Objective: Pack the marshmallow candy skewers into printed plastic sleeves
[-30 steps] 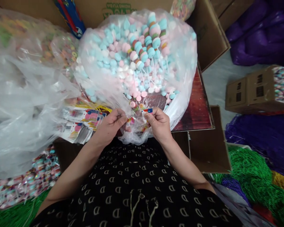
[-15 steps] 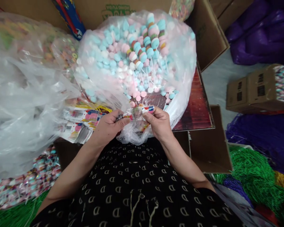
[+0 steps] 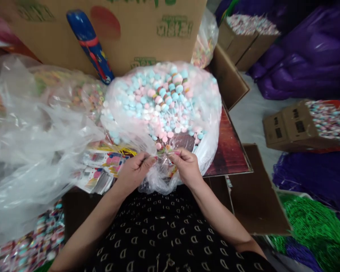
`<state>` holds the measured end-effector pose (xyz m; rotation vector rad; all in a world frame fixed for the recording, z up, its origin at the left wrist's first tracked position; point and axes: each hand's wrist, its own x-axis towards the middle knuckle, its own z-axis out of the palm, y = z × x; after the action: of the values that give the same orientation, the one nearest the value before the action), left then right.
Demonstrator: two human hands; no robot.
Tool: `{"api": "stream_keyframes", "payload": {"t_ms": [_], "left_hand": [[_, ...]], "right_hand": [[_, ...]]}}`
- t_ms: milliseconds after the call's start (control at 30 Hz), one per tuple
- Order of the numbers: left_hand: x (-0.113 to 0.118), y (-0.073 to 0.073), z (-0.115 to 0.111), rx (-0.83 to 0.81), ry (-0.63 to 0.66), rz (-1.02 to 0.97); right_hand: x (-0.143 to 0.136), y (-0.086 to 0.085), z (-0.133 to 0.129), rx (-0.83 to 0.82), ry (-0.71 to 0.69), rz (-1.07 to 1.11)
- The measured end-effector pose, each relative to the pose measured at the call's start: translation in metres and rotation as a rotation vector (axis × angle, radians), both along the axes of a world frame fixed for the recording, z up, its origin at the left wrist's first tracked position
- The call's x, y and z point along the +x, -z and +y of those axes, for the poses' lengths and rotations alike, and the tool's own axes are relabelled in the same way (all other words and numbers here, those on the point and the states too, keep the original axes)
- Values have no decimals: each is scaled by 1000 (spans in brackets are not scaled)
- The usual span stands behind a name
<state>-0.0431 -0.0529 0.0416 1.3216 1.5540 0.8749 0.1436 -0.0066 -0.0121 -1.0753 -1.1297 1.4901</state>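
My left hand and my right hand are close together at the near edge of a clear plastic bag. Both pinch a small printed plastic wrapper, of which only a thin pink edge shows between the fingertips. Just beyond are pink, blue and white marshmallow candies. Several marshmallow skewers on white sticks lie on top of these. Beside my left hand is a stack of printed wrappers with yellow ties behind it.
Crumpled plastic bags fill the left side, with ring-shaped candies inside. A large cardboard box stands behind, a blue tube-shaped item leaning on it. At right are an open carton flap, candy-filled boxes and green strands.
The view has tilted up, so everything sits lower and more of the back box shows. The wrapper's printed face, visible before between my hands, is now mostly hidden.
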Motion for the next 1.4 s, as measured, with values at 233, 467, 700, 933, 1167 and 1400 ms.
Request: {"api": "stream_keyframes", "payload": {"t_ms": [233, 467, 700, 933, 1167, 1400], "left_hand": [[-5, 14, 4, 58, -14, -49], [-13, 17, 8, 95, -122, -118], [-24, 22, 15, 217, -227, 21], [-30, 41, 21, 147, -351, -236], [-23, 50, 29, 81, -433, -548], [-20, 42, 34, 58, -454, -689]], "right_hand": [[-7, -16, 2, 235, 30, -210], [-18, -23, 17, 305, -41, -311], [-31, -41, 43, 485, -148, -426], [-13, -59, 100, 477, 64, -500], [4, -61, 177, 475, 183, -1207], [5, -50, 191, 370, 263, -1023]]}}
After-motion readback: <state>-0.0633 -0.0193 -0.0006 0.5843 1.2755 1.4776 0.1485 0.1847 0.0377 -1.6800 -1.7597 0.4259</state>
